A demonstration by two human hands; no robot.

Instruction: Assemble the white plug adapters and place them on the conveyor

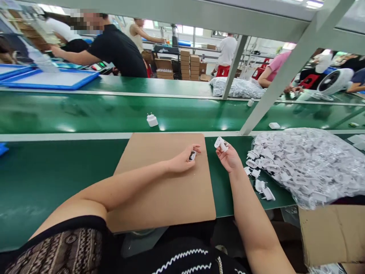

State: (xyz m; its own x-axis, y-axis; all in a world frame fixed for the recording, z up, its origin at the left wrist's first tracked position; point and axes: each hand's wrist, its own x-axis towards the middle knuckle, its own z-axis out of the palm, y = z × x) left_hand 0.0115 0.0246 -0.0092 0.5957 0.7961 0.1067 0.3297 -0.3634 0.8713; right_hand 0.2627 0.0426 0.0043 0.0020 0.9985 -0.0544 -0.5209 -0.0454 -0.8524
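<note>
Left hand (182,160): fingers curled round a white charger shell (193,155), over the cardboard sheet (159,194). Right hand (230,159): fingers pinching white plug parts (220,143), just right of the sheet, near the piled bag (316,163). Charger (152,120) sits on the green belt (188,114), prongs up.

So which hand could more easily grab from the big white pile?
Probably the right hand: it's nearer the pile, though holding white plastic. The left hand is farther away, over the cardboard.

Cardboard (159,198) on table (57,190), casings (302,160) at right
</note>
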